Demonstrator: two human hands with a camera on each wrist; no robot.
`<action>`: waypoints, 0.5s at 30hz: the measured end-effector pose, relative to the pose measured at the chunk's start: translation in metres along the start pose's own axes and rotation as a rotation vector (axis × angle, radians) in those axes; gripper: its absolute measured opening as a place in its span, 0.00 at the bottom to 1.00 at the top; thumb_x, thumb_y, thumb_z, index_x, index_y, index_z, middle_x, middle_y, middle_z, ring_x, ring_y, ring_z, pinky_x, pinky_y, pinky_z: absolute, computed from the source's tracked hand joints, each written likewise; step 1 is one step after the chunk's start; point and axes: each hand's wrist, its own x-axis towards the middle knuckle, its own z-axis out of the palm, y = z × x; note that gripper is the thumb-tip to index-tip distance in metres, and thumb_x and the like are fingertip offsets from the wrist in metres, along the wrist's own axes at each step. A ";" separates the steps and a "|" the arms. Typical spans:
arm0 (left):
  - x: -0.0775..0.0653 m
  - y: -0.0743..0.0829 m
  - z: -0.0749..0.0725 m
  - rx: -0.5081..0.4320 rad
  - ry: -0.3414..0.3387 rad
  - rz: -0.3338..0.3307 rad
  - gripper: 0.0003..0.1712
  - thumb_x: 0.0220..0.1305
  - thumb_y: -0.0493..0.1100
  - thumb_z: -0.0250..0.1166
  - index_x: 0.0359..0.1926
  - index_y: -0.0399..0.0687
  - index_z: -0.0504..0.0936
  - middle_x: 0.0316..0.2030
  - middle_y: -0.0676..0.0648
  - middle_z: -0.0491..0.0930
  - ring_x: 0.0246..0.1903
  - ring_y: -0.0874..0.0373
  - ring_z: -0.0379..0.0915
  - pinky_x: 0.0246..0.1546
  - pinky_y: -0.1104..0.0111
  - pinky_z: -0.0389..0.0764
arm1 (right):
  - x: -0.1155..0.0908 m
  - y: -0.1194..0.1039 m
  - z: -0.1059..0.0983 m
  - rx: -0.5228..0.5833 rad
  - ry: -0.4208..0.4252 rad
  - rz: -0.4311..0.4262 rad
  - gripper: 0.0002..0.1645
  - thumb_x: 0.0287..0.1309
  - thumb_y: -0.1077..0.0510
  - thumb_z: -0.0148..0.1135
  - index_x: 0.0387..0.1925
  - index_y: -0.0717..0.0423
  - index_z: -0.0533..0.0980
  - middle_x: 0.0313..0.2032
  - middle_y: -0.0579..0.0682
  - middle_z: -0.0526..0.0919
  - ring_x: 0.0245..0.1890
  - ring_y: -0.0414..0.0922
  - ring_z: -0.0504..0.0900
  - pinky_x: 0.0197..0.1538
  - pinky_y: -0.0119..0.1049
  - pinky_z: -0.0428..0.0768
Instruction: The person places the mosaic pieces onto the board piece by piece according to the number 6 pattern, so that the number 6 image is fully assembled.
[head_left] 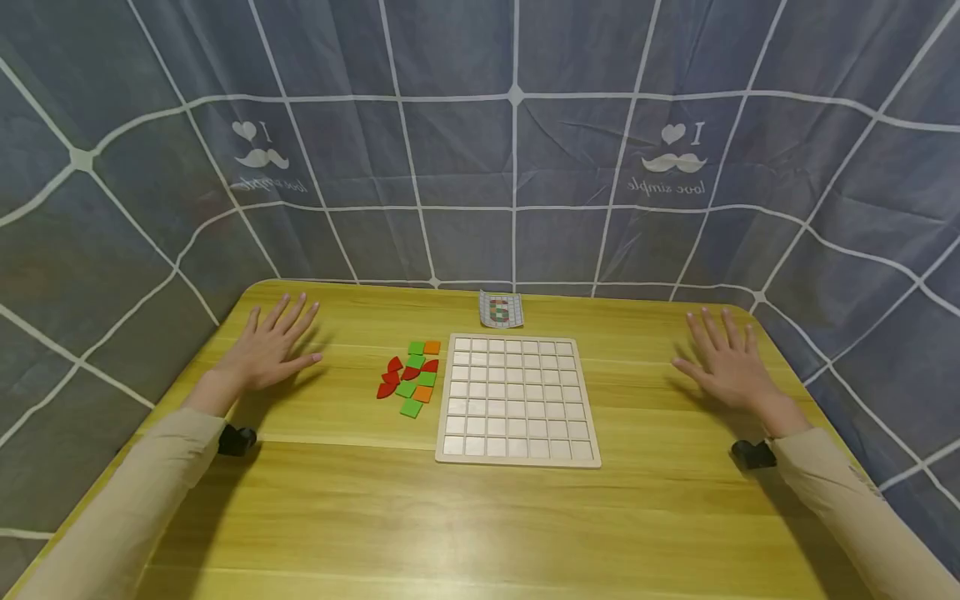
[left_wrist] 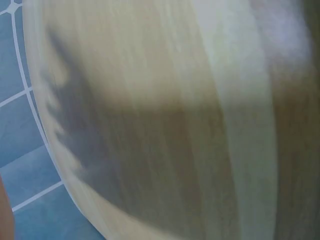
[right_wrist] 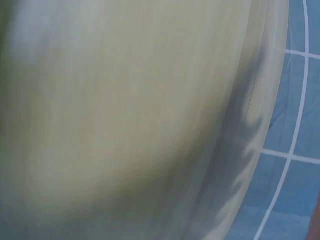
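My left hand [head_left: 272, 348] is held palm down with fingers spread over the table's left side, holding nothing. On the far right my right hand [head_left: 723, 367] has its fingers spread too, also with nothing in it. Between them lies a pale wooden grid board [head_left: 442, 408] with square recesses. Left of the board, nearer the left hand, is a loose cluster of flat pieces: green squares such as one green tile [head_left: 411, 408], orange squares like this orange tile [head_left: 423, 394], and red curved pieces, among them a red piece [head_left: 386, 390]. Both wrist views show mostly table surface and the hands' shadows.
A small printed pattern sheet [head_left: 501, 310], slightly curled, lies behind the board near the table's back edge. The wooden table [head_left: 510, 525] is enclosed at the back and sides by a blue-grey curtain [head_left: 465, 150] with white grid lines.
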 end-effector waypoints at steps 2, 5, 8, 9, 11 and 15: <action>-0.001 0.000 0.000 0.005 0.006 0.002 0.50 0.67 0.66 0.51 0.77 0.54 0.35 0.76 0.37 0.37 0.74 0.37 0.29 0.65 0.32 0.36 | -0.001 -0.003 0.000 0.004 0.009 -0.009 0.51 0.68 0.35 0.43 0.75 0.47 0.28 0.75 0.59 0.29 0.73 0.58 0.19 0.66 0.67 0.23; -0.002 0.002 0.001 0.003 0.008 0.001 0.50 0.66 0.65 0.52 0.77 0.54 0.36 0.75 0.36 0.38 0.74 0.35 0.32 0.65 0.32 0.36 | -0.001 -0.007 0.000 0.006 0.020 -0.017 0.52 0.67 0.35 0.44 0.75 0.46 0.28 0.75 0.58 0.29 0.74 0.57 0.21 0.67 0.66 0.25; -0.002 0.003 0.002 0.000 0.002 -0.005 0.49 0.67 0.65 0.51 0.77 0.54 0.36 0.75 0.36 0.39 0.73 0.34 0.33 0.65 0.32 0.35 | -0.002 -0.012 0.001 0.013 0.031 -0.020 0.52 0.67 0.35 0.45 0.75 0.46 0.27 0.75 0.56 0.28 0.74 0.55 0.20 0.68 0.66 0.26; -0.002 0.004 0.002 0.002 -0.001 -0.009 0.49 0.67 0.65 0.51 0.77 0.54 0.36 0.75 0.36 0.39 0.73 0.34 0.33 0.65 0.32 0.35 | -0.002 -0.014 0.001 0.012 0.037 -0.021 0.52 0.67 0.35 0.46 0.75 0.45 0.27 0.75 0.55 0.28 0.74 0.54 0.20 0.68 0.65 0.25; -0.002 0.005 0.004 0.004 -0.009 -0.018 0.49 0.68 0.65 0.50 0.77 0.55 0.35 0.75 0.37 0.38 0.73 0.34 0.33 0.65 0.32 0.35 | -0.002 -0.018 0.002 0.017 0.046 -0.034 0.52 0.67 0.35 0.46 0.75 0.46 0.28 0.75 0.55 0.29 0.74 0.53 0.20 0.68 0.64 0.23; -0.002 0.009 0.007 0.015 -0.015 -0.031 0.49 0.68 0.65 0.49 0.77 0.56 0.34 0.76 0.37 0.38 0.73 0.33 0.35 0.64 0.32 0.38 | -0.004 -0.027 0.005 0.023 0.063 -0.070 0.52 0.67 0.36 0.46 0.75 0.48 0.28 0.75 0.56 0.29 0.74 0.54 0.20 0.68 0.63 0.22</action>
